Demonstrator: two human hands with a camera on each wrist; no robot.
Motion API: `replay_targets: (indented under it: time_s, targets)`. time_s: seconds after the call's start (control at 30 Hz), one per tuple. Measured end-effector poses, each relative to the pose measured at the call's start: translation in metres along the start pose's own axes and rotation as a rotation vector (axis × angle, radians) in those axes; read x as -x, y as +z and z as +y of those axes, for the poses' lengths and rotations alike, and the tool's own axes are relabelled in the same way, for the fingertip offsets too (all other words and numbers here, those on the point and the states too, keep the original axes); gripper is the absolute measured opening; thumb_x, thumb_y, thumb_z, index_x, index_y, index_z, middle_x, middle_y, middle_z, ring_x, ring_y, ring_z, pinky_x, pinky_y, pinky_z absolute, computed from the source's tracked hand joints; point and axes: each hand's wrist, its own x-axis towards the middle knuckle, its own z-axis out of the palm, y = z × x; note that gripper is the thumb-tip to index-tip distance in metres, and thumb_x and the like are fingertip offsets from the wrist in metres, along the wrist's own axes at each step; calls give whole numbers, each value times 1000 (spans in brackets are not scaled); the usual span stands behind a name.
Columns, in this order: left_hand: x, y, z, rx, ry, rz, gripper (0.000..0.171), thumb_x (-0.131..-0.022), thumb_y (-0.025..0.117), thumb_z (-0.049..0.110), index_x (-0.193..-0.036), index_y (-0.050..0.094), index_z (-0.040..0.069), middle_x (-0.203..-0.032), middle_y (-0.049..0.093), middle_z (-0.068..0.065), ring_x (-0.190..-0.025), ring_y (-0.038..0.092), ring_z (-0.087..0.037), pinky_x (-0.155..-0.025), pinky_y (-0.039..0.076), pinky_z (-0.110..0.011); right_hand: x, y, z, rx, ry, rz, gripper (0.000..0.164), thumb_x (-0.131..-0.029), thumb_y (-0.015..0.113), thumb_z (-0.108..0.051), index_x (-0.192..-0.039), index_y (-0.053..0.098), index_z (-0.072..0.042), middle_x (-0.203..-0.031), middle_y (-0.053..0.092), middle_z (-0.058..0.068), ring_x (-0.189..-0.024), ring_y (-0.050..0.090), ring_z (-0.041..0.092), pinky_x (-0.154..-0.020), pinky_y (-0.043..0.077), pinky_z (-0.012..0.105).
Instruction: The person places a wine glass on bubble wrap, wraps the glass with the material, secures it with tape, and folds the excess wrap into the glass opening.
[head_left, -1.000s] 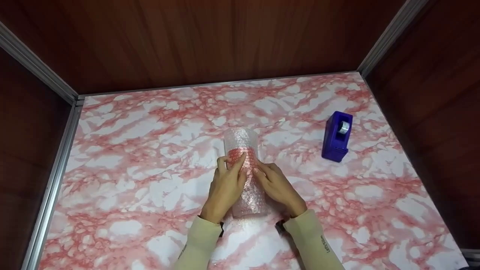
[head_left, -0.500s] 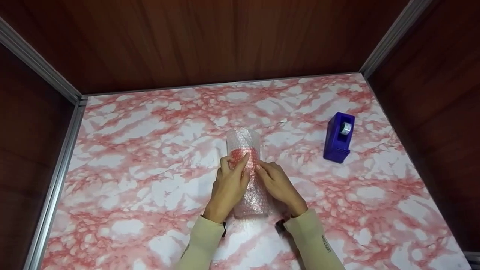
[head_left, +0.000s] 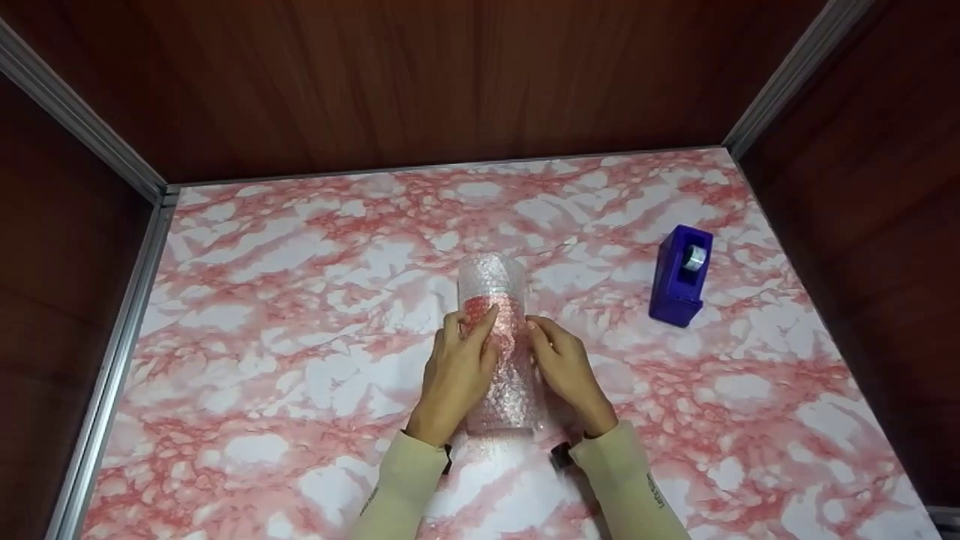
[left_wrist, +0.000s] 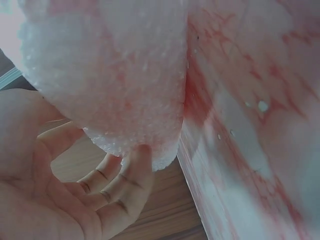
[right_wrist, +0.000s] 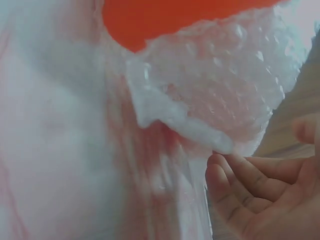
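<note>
A roll of clear bubble wrap point(head_left: 491, 274) lies lengthwise on the table, with something orange-red point(right_wrist: 175, 20) showing inside it. My left hand point(head_left: 457, 367) grips the roll from its left side, thumb and forefinger over the top. In the left wrist view, curled fingers point(left_wrist: 132, 175) touch the wrap's lower side. My right hand point(head_left: 566, 367) is at the roll's right edge, thumb and forefinger together there. The right wrist view has its fingertips point(right_wrist: 216, 167) at the wrap's folded loose edge point(right_wrist: 200, 131).
A purple tape dispenser point(head_left: 679, 277) with a roll of clear tape stands to the right. The tabletop point(head_left: 300, 300) has a red and white marbled pattern. Dark wood panels point(head_left: 450, 75) with metal edging enclose it at the back and sides.
My right thumb and fingers have moved from on top of the roll out to its right edge. My left hand keeps its hold. The head view has shifted slightly.
</note>
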Motion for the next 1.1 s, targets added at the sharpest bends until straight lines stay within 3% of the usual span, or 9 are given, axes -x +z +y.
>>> replay_targets:
  time_s: [0.1, 0.23, 0.4, 0.57, 0.67, 0.77, 0.87, 1.0, 1.1]
  targets:
    - [1, -1, -1, 18, -4, -3, 44, -101, 60, 26, -145, 56, 25, -128, 48, -16, -101, 57, -32, -66, 53, -45, 1, 0, -1, -31, -4, 27, 41, -107, 50, -32, -131, 64, -1, -103, 71, 11, -80, 68, 19, -69, 56, 35]
    - [2, 0, -1, 49, -4, -10, 45, -101, 61, 25, -146, 55, 24, -127, 47, -19, -97, 58, -34, -68, 53, -47, 2, 0, 0, -113, 15, 46, 37, -106, 52, -27, -128, 65, 0, -102, 72, 12, -85, 69, 23, -72, 57, 39]
    - [3, 0, -1, 107, 13, -21, 46, -101, 60, 21, -147, 54, 18, -125, 47, -22, -86, 59, -32, -69, 52, -46, 2, -1, 2, -303, 90, 66, 34, -106, 52, -19, -127, 63, 6, -99, 71, 13, -90, 68, 25, -82, 55, 40]
    - [5, -1, -3, 172, -1, -70, 49, -101, 60, 18, -149, 49, 15, -125, 48, -22, -73, 58, -25, -68, 53, -42, 3, -5, 4, -560, 208, 57, 29, -105, 54, -11, -125, 63, 8, -96, 68, 17, -82, 66, 23, -76, 56, 35]
    - [6, -1, -5, 200, -29, -121, 50, -103, 57, 20, -151, 45, 16, -127, 48, -21, -66, 59, -23, -66, 53, -41, 4, -7, 6, -624, 231, 44, 25, -103, 57, -7, -122, 65, 7, -95, 69, 19, -78, 67, 22, -74, 57, 35]
    - [8, -2, -7, 226, -55, -165, 51, -104, 55, 23, -153, 41, 18, -130, 48, -20, -73, 62, -27, -72, 54, -44, 6, -8, 6, -606, 215, 31, 24, -100, 61, -7, -119, 69, 4, -96, 70, 20, -77, 67, 23, -73, 56, 35]
    - [9, -1, -9, 254, -61, -186, 52, -104, 55, 23, -154, 40, 18, -129, 50, -20, -84, 61, -28, -78, 52, -46, 7, -9, 5, -564, 207, 27, 24, -98, 65, -11, -119, 71, 0, -98, 70, 20, -68, 64, 23, -62, 53, 33]
    - [11, -1, -12, 282, -37, -188, 53, -103, 56, 18, -153, 39, 13, -128, 53, -22, -91, 59, -29, -82, 51, -49, 9, -11, 0, -461, 154, 30, 23, -97, 66, -8, -118, 71, 1, -102, 70, 18, -76, 64, 22, -67, 53, 32]
    - [11, -3, -14, 287, -32, -199, 54, -103, 56, 17, -153, 37, 11, -132, 54, -23, -107, 60, -33, -90, 49, -51, 10, -11, -1, -369, 88, 43, 23, -96, 67, -6, -117, 71, 4, -100, 70, 15, -88, 64, 22, -79, 51, 29]
